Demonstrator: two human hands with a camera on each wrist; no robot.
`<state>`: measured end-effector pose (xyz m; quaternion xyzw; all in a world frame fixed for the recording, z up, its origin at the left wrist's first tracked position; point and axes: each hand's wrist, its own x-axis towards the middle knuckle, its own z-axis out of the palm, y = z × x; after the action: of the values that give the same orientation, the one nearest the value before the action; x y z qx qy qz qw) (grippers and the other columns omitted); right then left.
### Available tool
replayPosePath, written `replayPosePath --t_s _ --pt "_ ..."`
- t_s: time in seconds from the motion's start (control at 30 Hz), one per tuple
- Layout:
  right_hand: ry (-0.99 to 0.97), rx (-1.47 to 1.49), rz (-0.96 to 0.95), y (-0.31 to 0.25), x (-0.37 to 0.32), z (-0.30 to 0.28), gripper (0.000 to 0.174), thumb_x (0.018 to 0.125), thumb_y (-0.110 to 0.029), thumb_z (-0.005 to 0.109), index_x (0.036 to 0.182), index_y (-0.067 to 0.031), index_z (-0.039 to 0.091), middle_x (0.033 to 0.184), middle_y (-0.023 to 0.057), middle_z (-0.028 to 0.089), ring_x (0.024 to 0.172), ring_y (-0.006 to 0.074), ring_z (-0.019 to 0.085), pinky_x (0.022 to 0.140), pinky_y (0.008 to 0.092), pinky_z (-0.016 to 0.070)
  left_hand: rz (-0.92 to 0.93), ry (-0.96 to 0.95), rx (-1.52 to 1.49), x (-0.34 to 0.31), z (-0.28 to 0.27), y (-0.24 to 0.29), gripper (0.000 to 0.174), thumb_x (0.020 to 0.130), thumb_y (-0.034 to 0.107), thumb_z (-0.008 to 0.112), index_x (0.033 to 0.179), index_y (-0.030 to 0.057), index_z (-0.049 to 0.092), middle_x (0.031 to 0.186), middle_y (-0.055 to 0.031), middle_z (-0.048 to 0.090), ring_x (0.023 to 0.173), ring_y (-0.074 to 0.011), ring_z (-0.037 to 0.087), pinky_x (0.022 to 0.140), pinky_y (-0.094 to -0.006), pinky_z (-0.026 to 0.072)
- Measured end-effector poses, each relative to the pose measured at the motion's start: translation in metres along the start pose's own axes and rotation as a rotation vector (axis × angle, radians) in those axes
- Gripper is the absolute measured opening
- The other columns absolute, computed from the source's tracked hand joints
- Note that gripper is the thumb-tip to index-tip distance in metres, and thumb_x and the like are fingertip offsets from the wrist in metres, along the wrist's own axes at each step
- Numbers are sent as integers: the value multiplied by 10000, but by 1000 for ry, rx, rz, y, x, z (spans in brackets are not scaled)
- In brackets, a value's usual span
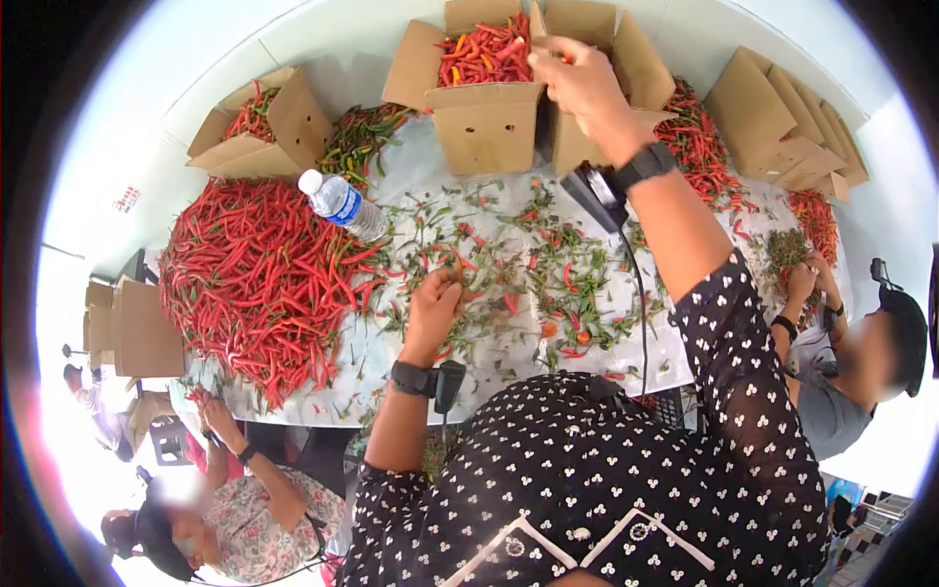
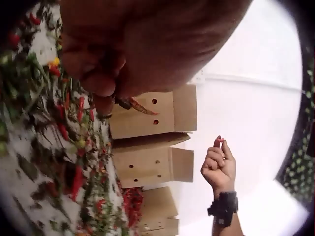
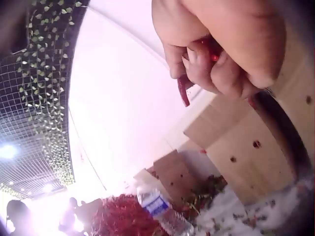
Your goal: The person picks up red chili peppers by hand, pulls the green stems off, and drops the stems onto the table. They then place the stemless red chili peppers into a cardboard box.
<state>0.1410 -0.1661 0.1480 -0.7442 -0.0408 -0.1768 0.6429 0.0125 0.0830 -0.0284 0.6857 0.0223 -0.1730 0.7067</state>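
Note:
My left hand is low over the littered middle of the table, pinching a chili pepper; its wrinkled orange-red tip sticks out past the fingers in the left wrist view. Raised at the back, my right hand is above the open cardboard boxes. Its fingers curl round red chilies, and one red chili pokes out below them in the right wrist view. Just left of that hand stands a cardboard box heaped with red chilies. A second open box is under the hand.
A big pile of red chilies covers the table's left side, with a water bottle lying against it. Stems and leaves litter the middle. Another box stands back left. People sit at left and right.

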Motion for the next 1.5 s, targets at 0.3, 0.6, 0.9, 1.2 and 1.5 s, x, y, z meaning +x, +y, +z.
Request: replayPosePath --t_s 0.3,0.6,0.9,1.2,1.5 --pt "-710 -103 208 82 -157 38 187 797 -165 632 880 2 644 677 -9 574 592 56 476 532 235 398 96 -40 -1 -24 22 4 305 816 31 488 1101 14 381 763 -58 592 665 -116 553 599 -247 427" --pt "-271 311 801 126 -176 -9 202 855 -216 564 733 -55 555 512 -74 313 406 38 257 378 221 171 464 -166 419 -37 47 20 208 804 35 537 992 -6 460 675 -66 573 632 -105 549 566 -259 439" --pt "-293 256 893 121 -195 -15 253 843 -232 544 680 -39 549 526 -48 366 422 57 262 390 235 185 828 -21 1119 5 28 -8 114 723 95 574 830 97 612 776 -82 540 719 -259 570 586 -381 471" --pt "-441 203 808 122 -208 -15 167 812 -157 538 771 -1 583 667 0 542 532 55 424 481 205 333 224 -234 731 10 40 -19 194 760 155 600 904 25 596 777 -108 607 618 -249 594 571 -325 470" --pt "-456 30 665 107 -196 2 101 822 -116 587 829 -17 574 603 -52 476 495 19 377 431 194 280 25 -324 203 -6 48 0 187 830 69 537 985 -24 580 705 -18 590 586 -53 525 539 -219 438"
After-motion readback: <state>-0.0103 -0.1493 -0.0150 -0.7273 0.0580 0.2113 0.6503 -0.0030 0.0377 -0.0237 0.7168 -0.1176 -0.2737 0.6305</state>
